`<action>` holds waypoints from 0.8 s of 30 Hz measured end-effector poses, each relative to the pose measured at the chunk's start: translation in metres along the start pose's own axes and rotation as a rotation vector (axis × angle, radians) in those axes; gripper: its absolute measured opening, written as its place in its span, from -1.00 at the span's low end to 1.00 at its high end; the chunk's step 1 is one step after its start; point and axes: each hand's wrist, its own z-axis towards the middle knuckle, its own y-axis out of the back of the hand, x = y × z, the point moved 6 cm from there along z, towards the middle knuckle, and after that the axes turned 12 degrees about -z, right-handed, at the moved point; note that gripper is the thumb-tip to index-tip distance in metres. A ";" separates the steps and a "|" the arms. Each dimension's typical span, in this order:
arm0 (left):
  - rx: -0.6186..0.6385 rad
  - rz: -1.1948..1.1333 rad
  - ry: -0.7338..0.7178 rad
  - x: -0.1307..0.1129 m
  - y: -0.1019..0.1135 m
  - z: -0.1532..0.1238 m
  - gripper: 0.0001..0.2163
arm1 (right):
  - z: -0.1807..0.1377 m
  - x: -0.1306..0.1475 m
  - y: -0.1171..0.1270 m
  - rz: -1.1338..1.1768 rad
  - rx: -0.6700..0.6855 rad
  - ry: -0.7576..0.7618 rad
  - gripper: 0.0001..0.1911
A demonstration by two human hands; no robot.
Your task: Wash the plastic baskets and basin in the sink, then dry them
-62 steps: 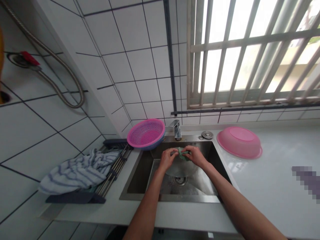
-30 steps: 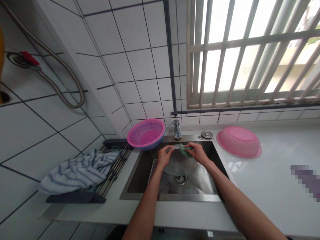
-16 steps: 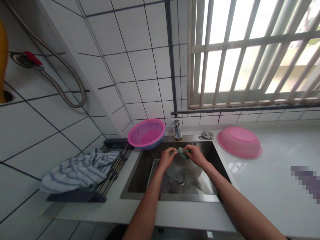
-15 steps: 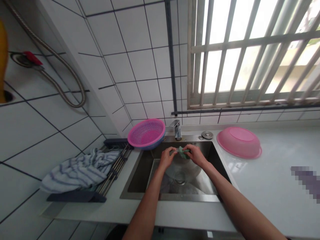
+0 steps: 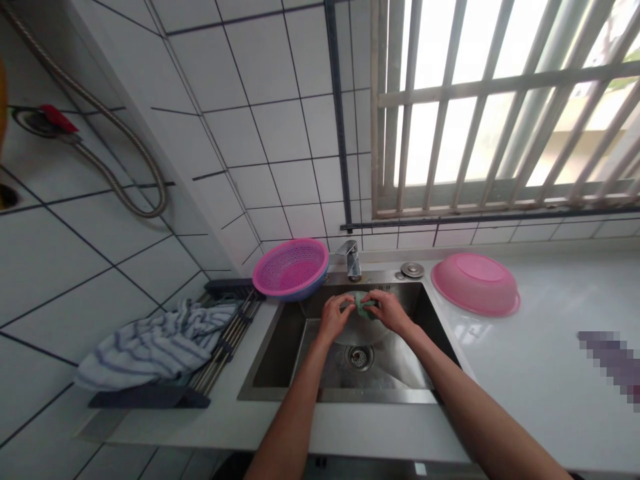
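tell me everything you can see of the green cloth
The green cloth is small, soft-looking, pale and crumpled. It is bunched over the sink, between the right hand, whose fingers grip it, and the left hand; whether the left touches it is hard to tell. It appears to lie against the upper part of a clear round item. Its weave is too small to make out.

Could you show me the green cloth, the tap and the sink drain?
Green cloth (image 5: 362, 308): head view, crumpled middle.
Tap (image 5: 353, 261): head view, metal body.
Sink drain (image 5: 359, 359): head view, strainer centre.
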 end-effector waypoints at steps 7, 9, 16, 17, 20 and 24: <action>-0.027 -0.035 0.042 0.002 0.009 0.002 -0.86 | 0.000 -0.010 0.003 0.043 -0.005 -0.042 -0.88; -0.007 -0.059 0.043 0.003 0.006 0.001 -0.87 | -0.001 -0.010 0.002 0.024 -0.004 -0.044 -0.88; -0.008 0.038 0.055 0.005 -0.002 -0.001 -0.89 | -0.001 0.000 -0.004 0.016 0.011 0.011 -0.85; -0.020 0.028 0.050 0.004 0.001 0.000 -0.90 | -0.001 -0.002 -0.002 0.022 0.005 -0.008 -0.86; -0.039 -0.014 0.049 0.003 0.008 0.001 -0.89 | -0.001 -0.008 0.002 0.009 -0.011 -0.052 -0.88; -0.012 0.018 0.074 0.005 -0.003 -0.002 -0.90 | -0.002 0.003 -0.005 -0.039 0.014 0.010 -0.83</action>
